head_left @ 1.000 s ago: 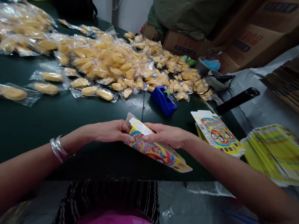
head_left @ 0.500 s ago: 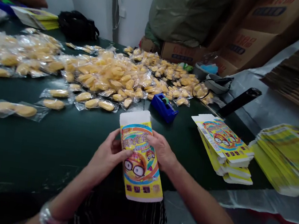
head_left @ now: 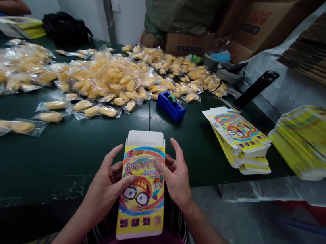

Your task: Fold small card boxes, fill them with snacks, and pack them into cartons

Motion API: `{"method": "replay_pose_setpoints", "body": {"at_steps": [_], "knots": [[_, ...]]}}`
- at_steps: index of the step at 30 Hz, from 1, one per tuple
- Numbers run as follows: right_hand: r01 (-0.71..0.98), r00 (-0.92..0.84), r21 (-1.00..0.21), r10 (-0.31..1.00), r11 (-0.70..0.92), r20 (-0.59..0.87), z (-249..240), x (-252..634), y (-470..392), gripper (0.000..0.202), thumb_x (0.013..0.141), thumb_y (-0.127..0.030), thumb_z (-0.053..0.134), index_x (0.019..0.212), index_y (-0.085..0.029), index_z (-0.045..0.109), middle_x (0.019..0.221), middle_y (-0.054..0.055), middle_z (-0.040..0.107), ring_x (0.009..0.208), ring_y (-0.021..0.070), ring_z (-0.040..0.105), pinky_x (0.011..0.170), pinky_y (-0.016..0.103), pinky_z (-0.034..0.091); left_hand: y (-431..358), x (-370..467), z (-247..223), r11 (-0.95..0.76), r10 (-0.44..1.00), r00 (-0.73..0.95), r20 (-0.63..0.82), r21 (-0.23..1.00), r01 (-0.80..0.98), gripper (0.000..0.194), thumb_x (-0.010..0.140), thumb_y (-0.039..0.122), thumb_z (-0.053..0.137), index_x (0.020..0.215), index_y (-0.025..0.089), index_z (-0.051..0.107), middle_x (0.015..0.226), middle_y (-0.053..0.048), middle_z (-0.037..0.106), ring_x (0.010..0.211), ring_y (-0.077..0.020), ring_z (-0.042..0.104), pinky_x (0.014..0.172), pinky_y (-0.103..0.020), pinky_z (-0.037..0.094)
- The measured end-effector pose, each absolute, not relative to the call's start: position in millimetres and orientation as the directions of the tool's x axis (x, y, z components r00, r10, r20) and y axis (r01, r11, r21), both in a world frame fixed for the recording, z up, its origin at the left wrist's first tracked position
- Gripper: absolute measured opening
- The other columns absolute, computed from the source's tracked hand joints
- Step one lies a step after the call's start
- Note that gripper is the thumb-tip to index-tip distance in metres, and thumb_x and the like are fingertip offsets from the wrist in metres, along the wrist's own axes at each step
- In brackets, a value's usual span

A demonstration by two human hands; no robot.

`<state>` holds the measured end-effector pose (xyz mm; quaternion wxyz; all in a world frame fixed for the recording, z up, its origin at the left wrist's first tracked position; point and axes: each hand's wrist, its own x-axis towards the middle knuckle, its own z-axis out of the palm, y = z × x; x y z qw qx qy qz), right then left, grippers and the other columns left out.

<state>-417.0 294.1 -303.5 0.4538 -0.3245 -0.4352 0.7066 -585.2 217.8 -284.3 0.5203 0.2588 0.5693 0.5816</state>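
A yellow printed cardboard box point(head_left: 142, 191) with a cartoon face in glasses is between my hands, over my lap at the table's front edge. Its white end flap stands up at the far end. My left hand point(head_left: 106, 186) grips the left edge, thumb lying on the printed front. From the other side my right hand point(head_left: 177, 180) holds the box, with the thumb on the front and the index finger raised off it. The fingers behind the box are partly hidden. Beyond it sits a blue tape dispenser point(head_left: 171, 106) with a green roll.
Clear-wrapped yellow oval pieces point(head_left: 106, 74) are heaped across the dark green table point(head_left: 40, 162). Printed boxes point(head_left: 239, 136) lie stacked at right, beside a larger stack of flat yellow cartons point(head_left: 313, 142). Behind are a black bag point(head_left: 65, 29), grey bowls point(head_left: 231, 73) and brown cartons point(head_left: 259, 26). Another person's arm point(head_left: 10, 5) shows at far left.
The box has come closer to my body and stands straighter in view. My right index finger has lifted away from its edge. The camera view has shifted slightly.
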Motion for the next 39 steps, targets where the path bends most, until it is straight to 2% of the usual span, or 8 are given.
{"method": "replay_pose_setpoints", "body": {"at_steps": [4,9,16,22,27,30,35,39], "knots": [[-0.313,-0.397,-0.933,0.917,-0.178,-0.042,-301.4,-405.1,269.1,0.066,0.083,-0.032,0.078,0.14,-0.031,0.046,0.115,0.003,0.071,0.102,0.021,0.071,0.088,0.033,0.059,198.2,-578.1,-283.6,0.198,0.921,-0.273,-0.279,0.936,-0.29,0.095,0.072,0.034,0.085,0.15,0.033,0.03,0.126,-0.01,0.071,0.102,-0.0291,0.073,0.074,-0.033,0.064],[-0.307,-0.274,-0.925,0.952,-0.224,-0.14,-309.7,-398.2,238.8,0.062,0.086,-0.035,0.075,0.139,-0.031,0.045,0.119,0.005,0.068,0.103,0.0218,0.07,0.088,0.034,0.059,161.5,-566.0,-302.6,0.328,0.889,-0.259,-0.377,0.92,-0.213,0.101,0.072,0.033,0.085,0.153,0.036,0.025,0.134,-0.008,0.067,0.111,-0.0305,0.07,0.085,-0.036,0.063],[-0.331,-0.385,-0.904,0.913,-0.27,-0.132,-309.6,-384.2,222.2,0.077,0.084,-0.034,0.078,0.148,-0.033,0.036,0.124,0.007,0.065,0.111,0.0235,0.066,0.096,0.038,0.054,129.0,-569.2,-299.6,0.467,0.864,-0.062,-0.5,0.841,-0.275,0.072,0.083,0.038,0.075,0.147,0.033,0.044,0.145,-0.009,0.058,0.124,-0.0338,0.062,0.094,-0.039,0.06],[-0.311,-0.476,-0.908,0.873,-0.28,-0.106,-305.1,-381.0,232.9,0.068,0.084,-0.03,0.077,0.144,-0.034,0.046,0.121,0.004,0.069,0.104,0.0215,0.07,0.089,0.035,0.058,166.2,-571.3,-284.5,0.242,0.908,-0.271,-0.319,0.928,-0.283,0.078,0.077,0.038,0.081,0.146,0.029,0.044,0.129,-0.011,0.07,0.114,-0.0312,0.068,0.086,-0.036,0.062],[-0.255,-0.543,-0.914,0.829,-0.316,-0.135,-299.8,-368.4,234.1,0.064,0.083,-0.027,0.079,0.139,-0.036,0.049,0.121,0.003,0.068,0.102,0.02,0.071,0.085,0.032,0.059,175.0,-575.0,-287.4,0.24,0.937,-0.208,-0.281,0.95,-0.201,0.057,0.077,0.037,0.08,0.131,0.029,0.062,0.121,-0.009,0.074,0.108,-0.0291,0.071,0.082,-0.033,0.062],[-0.24,-0.589,-0.918,0.799,-0.317,-0.122,-296.5,-363.3,232.1,0.052,0.082,-0.027,0.079,0.129,-0.034,0.057,0.117,0.001,0.07,0.099,0.0178,0.071,0.084,0.029,0.058,174.3,-580.4,-289.5,0.265,0.909,-0.289,-0.301,0.952,-0.156,0.041,0.075,0.042,0.081,0.111,0.025,0.072,0.107,-0.007,0.078,0.096,-0.0277,0.073,0.076,-0.031,0.062],[-0.098,-0.419,-0.995,0.908,-0.018,0.025,-294.0,-369.4,235.1,0.014,0.094,-0.033,0.065,0.104,-0.025,0.07,0.102,0.002,0.07,0.093,0.0162,0.068,0.08,0.026,0.054,181.9,-585.3,-291.4,0.277,0.887,-0.382,-0.26,0.961,-0.011,0.029,0.075,0.049,0.079,0.084,0.021,0.078,0.114,-0.007,0.075,0.102,-0.0281,0.07,0.083,-0.031,0.06],[-0.007,-0.26,-0.99,0.956,0.139,0.136,-296.8,-374.6,240.7,0.012,0.091,-0.032,0.067,0.087,-0.021,0.071,0.1,0.005,0.067,0.092,0.0178,0.066,0.076,0.027,0.053,185.6,-586.6,-294.9,0.259,0.903,-0.355,-0.242,0.966,-0.001,0.025,0.076,0.045,0.079,0.079,0.021,0.076,0.107,-0.007,0.076,0.097,-0.0259,0.069,0.078,-0.029,0.058]]}}
